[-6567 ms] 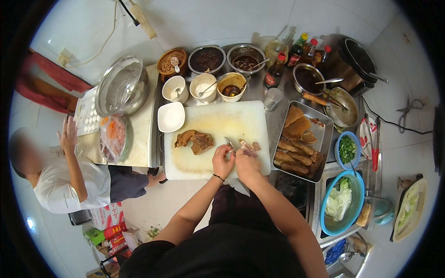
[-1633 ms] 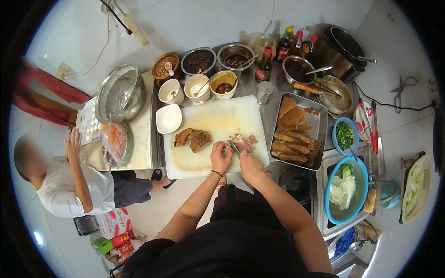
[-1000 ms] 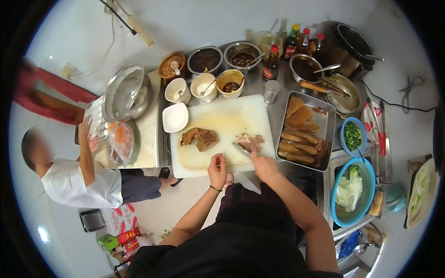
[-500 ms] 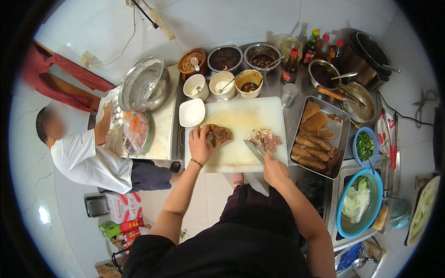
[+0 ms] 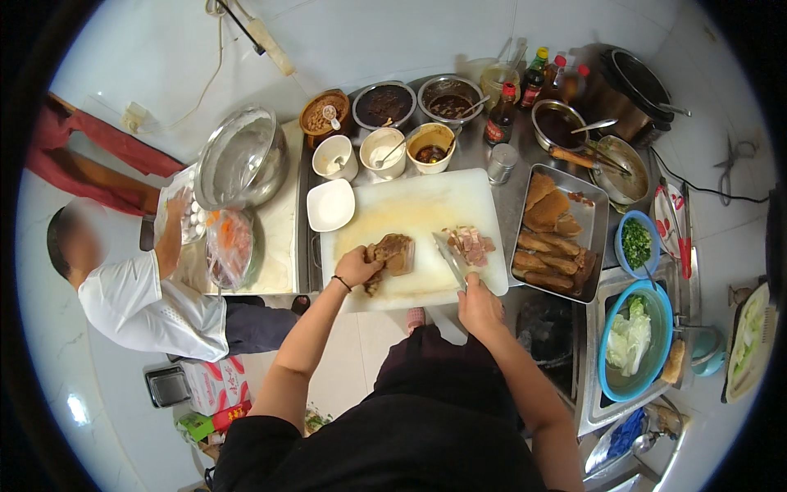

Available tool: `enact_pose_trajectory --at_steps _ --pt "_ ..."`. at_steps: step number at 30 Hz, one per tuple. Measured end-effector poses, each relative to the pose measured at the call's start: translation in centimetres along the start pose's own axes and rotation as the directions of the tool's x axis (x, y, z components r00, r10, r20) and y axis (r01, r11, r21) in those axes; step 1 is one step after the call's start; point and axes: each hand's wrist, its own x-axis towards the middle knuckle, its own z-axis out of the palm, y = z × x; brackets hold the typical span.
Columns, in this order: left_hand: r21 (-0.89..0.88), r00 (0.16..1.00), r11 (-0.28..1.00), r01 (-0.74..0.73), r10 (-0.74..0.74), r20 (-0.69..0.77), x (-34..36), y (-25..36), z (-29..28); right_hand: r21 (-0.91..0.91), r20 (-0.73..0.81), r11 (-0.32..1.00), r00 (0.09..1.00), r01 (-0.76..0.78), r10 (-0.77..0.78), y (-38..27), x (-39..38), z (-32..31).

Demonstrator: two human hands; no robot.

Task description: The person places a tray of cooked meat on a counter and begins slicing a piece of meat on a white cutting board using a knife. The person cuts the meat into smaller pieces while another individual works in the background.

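Note:
On the white cutting board (image 5: 410,197), my left hand (image 5: 357,266) grips a brown piece of braised meat (image 5: 392,254) at the board's left-lower part. My right hand (image 5: 480,306) is closed on the handle of a knife (image 5: 451,261), whose blade angles up toward the board, beside a heap of sliced pinkish meat (image 5: 475,246). A white square dish (image 5: 331,205) sits at the board's upper left. To the right is a steel tray (image 5: 553,262) holding fried brown pieces.
Sauce bowls (image 5: 382,107), bottles (image 5: 500,119) and a cooker (image 5: 635,94) line the back. Right: chopped scallions (image 5: 636,242) and a blue basin (image 5: 635,342) with lettuce. A person (image 5: 147,295) stands left by a steel bowl (image 5: 239,156) and egg tray (image 5: 193,221).
My left hand has moved up from beside the sliced meat onto the brown piece at left. My right hand and knife have shifted lower. The other person's hand has dropped toward the eggs.

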Motion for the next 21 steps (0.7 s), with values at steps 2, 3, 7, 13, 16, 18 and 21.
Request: enact_pose_trajectory --at_steps 2,3,7,13,16,18,21 --pt "-0.223 0.998 0.972 0.07 -0.067 0.02 -0.3 0.3 1.4 0.061 -0.014 0.998 1.0 -0.016 0.017 -0.6 0.1 0.8" --pt "-0.245 0.997 0.966 0.078 -0.077 0.01 -0.5 0.6 1.7 0.089 -0.022 0.996 0.999 -0.023 0.026 -1.0 0.1 1.1" --pt "-0.395 0.992 0.911 0.116 -0.124 0.006 -1.3 0.3 2.8 0.126 -0.062 0.992 0.998 0.005 0.003 -3.0 -0.2 2.0" --pt "-0.416 0.996 0.909 0.023 -0.056 -0.068 -0.9 -1.0 4.9 0.182 -0.129 0.981 0.991 0.061 -0.038 -5.5 -0.4 4.8" --pt "-0.395 0.996 0.919 0.022 -0.056 -0.075 -1.4 -0.1 4.7 0.194 -0.135 0.978 0.989 0.079 -0.053 -6.5 -0.2 6.1" --pt "-0.424 0.996 0.906 0.01 -0.044 -0.072 -1.4 -0.1 4.8 0.206 -0.139 0.976 0.989 0.074 -0.046 -6.2 0.4 7.4" --pt "-0.509 0.999 0.86 -0.016 -0.007 -0.045 -0.3 -1.6 5.7 0.185 -0.219 0.983 0.975 0.001 0.041 -5.1 1.0 9.2"
